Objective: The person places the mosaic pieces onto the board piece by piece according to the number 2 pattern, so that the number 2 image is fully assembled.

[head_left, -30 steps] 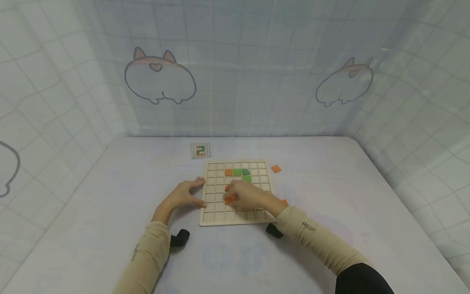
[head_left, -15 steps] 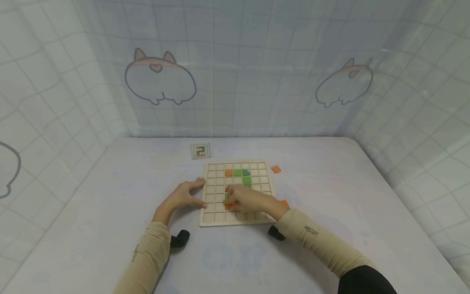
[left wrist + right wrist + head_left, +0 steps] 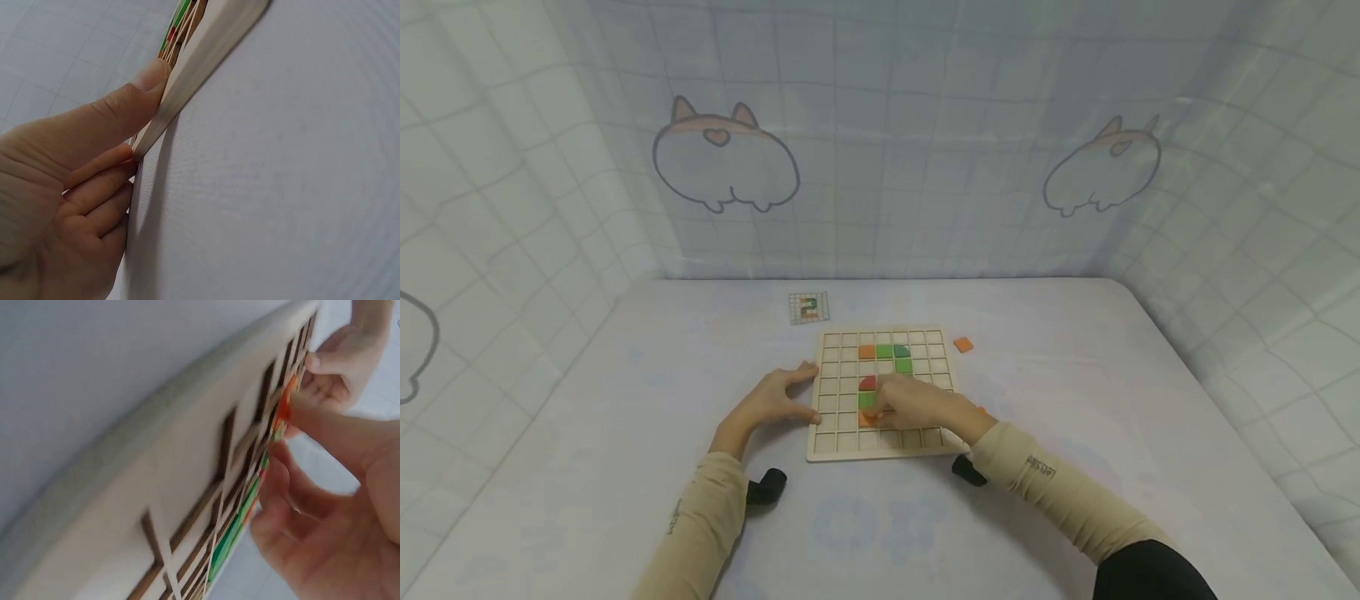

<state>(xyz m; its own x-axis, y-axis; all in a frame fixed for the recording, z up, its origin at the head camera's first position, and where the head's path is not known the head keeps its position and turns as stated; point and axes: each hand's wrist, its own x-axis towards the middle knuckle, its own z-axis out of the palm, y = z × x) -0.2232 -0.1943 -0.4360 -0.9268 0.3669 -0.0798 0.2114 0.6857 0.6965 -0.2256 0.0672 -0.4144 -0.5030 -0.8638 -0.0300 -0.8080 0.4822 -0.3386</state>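
A wooden grid board (image 3: 838, 445) lies on the table, with coloured tiles in some cells. My left hand (image 3: 771, 398) has thumb and fingers spread against the board's left edge; the left wrist view shows the thumb (image 3: 147, 78) on its rim. Over the board, my right hand (image 3: 913, 402) pinches an orange tile (image 3: 285, 403), which stands tilted at the thumb tip over a lower cell. Just beyond it sit a green tile (image 3: 866, 400) and a rounded red tile (image 3: 867, 383). The right hand hides part of the board's middle.
Farther up the board are an orange square (image 3: 867, 352), a green square (image 3: 884, 351) and a dark green rounded tile (image 3: 902, 351). A loose orange tile (image 3: 963, 344) lies right of the board; another (image 3: 982, 410) is partly behind the right wrist. A pattern card (image 3: 808, 307) lies behind.
My right hand has brought the orange tile slightly toward the near side of the board, uncovering the green and red tiles. The left hand stays in place at the board's edge.
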